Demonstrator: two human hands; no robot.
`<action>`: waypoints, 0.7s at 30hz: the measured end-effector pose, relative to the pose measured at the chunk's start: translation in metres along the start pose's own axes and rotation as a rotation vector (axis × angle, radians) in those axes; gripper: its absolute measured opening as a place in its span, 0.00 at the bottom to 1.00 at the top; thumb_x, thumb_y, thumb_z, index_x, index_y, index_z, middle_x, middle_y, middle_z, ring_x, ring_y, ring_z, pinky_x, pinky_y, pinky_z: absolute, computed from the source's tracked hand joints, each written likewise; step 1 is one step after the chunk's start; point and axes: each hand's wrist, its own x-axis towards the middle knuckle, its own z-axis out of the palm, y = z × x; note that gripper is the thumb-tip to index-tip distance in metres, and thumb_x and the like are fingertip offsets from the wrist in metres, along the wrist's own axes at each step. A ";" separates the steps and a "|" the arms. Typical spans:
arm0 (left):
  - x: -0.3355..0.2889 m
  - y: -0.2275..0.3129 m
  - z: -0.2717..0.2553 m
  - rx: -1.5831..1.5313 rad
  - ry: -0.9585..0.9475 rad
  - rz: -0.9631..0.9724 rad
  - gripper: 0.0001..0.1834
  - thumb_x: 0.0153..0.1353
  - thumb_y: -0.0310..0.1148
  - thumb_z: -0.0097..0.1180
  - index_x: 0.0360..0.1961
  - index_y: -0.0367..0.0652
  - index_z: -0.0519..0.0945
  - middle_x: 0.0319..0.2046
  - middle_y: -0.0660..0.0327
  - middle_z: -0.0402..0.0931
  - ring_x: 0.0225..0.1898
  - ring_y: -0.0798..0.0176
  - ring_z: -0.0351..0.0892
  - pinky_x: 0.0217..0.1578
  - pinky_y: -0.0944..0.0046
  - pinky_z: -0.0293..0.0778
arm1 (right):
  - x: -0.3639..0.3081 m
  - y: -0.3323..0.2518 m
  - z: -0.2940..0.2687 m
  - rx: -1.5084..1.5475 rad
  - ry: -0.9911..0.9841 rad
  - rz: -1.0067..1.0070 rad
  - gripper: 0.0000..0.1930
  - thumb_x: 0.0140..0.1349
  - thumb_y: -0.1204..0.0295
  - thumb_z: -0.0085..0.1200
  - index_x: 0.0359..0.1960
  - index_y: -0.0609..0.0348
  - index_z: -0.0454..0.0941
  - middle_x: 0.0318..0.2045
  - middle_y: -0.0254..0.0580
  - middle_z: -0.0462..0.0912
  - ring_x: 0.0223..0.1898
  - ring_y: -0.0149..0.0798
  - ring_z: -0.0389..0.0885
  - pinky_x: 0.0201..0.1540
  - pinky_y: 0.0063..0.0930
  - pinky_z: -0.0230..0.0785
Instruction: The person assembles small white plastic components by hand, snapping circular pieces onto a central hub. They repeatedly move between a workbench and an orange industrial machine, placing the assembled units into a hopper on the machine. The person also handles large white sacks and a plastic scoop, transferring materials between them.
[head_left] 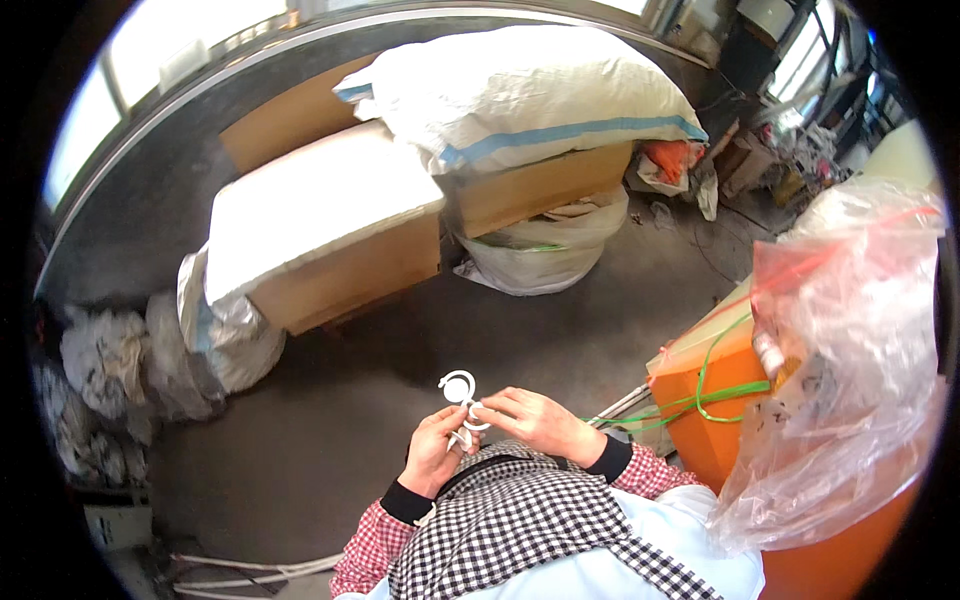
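Note:
Low in the middle of the head view, in front of my body, both hands meet at a small white plastic piece point(457, 390). It has a curved hook-like top around a round disc, and more curved white parts below. My left hand point(432, 450) is closed on its lower part, with thumb and fingers pinching it. My right hand point(540, 422) reaches in from the other side, its fingertips closed on a ring-like curve of the same piece. The fingers partly hide the lower portion, so I cannot tell whether it is one part or several joined.
Ahead lie cardboard boxes point(350, 280), one under a white sheet, and a large white woven sack point(540, 85). Clear plastic film point(840, 380) drapes over an orange machine or cabinet point(695, 420) with green straps at my right. Bagged material point(180, 350) stands at the left.

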 end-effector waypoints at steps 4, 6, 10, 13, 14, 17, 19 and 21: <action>0.050 0.043 0.009 0.324 0.022 0.030 0.11 0.65 0.35 0.48 0.33 0.37 0.74 0.22 0.63 0.74 0.21 0.71 0.72 0.21 0.72 0.67 | 0.029 0.032 0.009 0.213 0.184 0.282 0.18 0.52 0.80 0.50 0.47 0.60 0.71 0.29 0.41 0.78 0.30 0.37 0.79 0.33 0.27 0.72; 0.076 0.070 0.010 0.569 0.006 0.203 0.11 0.64 0.35 0.50 0.30 0.39 0.73 0.20 0.68 0.71 0.20 0.77 0.69 0.20 0.76 0.65 | 0.051 0.044 0.019 0.567 0.267 0.618 0.16 0.58 0.81 0.46 0.49 0.61 0.68 0.28 0.42 0.78 0.28 0.31 0.80 0.30 0.23 0.72; 0.126 0.137 -0.002 0.629 -0.058 0.166 0.11 0.65 0.35 0.48 0.29 0.40 0.73 0.20 0.67 0.73 0.21 0.76 0.71 0.20 0.76 0.67 | 0.111 0.086 0.032 0.650 0.357 0.559 0.11 0.58 0.83 0.45 0.43 0.66 0.72 0.33 0.43 0.76 0.32 0.33 0.79 0.33 0.22 0.72; 0.150 0.196 -0.013 0.337 -0.097 -0.112 0.11 0.65 0.35 0.46 0.29 0.40 0.73 0.22 0.63 0.74 0.22 0.72 0.73 0.24 0.72 0.70 | 0.151 0.114 0.040 0.608 0.308 0.541 0.08 0.58 0.82 0.46 0.39 0.66 0.74 0.33 0.42 0.74 0.31 0.35 0.78 0.35 0.23 0.71; 0.156 0.208 -0.021 0.342 -0.095 -0.138 0.11 0.65 0.36 0.47 0.29 0.39 0.73 0.22 0.63 0.74 0.22 0.71 0.74 0.26 0.71 0.71 | 0.165 0.121 0.042 0.613 0.338 0.547 0.07 0.59 0.81 0.47 0.38 0.65 0.74 0.32 0.42 0.74 0.31 0.36 0.77 0.35 0.25 0.69; 0.176 0.236 -0.038 0.464 -0.078 -0.035 0.09 0.66 0.34 0.46 0.32 0.40 0.72 0.22 0.64 0.73 0.24 0.70 0.75 0.27 0.70 0.73 | 0.206 0.143 0.052 0.620 0.410 0.583 0.03 0.62 0.77 0.46 0.36 0.63 0.70 0.28 0.40 0.74 0.27 0.35 0.75 0.32 0.26 0.67; 0.188 0.256 -0.045 0.484 -0.012 0.007 0.08 0.65 0.33 0.47 0.33 0.40 0.73 0.23 0.65 0.73 0.24 0.72 0.74 0.29 0.71 0.74 | 0.228 0.154 0.055 1.046 0.338 0.788 0.04 0.63 0.75 0.45 0.38 0.62 0.69 0.24 0.37 0.74 0.21 0.28 0.72 0.26 0.21 0.66; 0.202 0.274 -0.052 0.455 0.055 0.005 0.10 0.65 0.35 0.48 0.32 0.39 0.73 0.21 0.65 0.72 0.23 0.72 0.73 0.29 0.72 0.71 | 0.249 0.175 0.057 1.327 0.406 0.893 0.04 0.64 0.76 0.45 0.38 0.63 0.68 0.25 0.36 0.77 0.19 0.23 0.72 0.21 0.15 0.63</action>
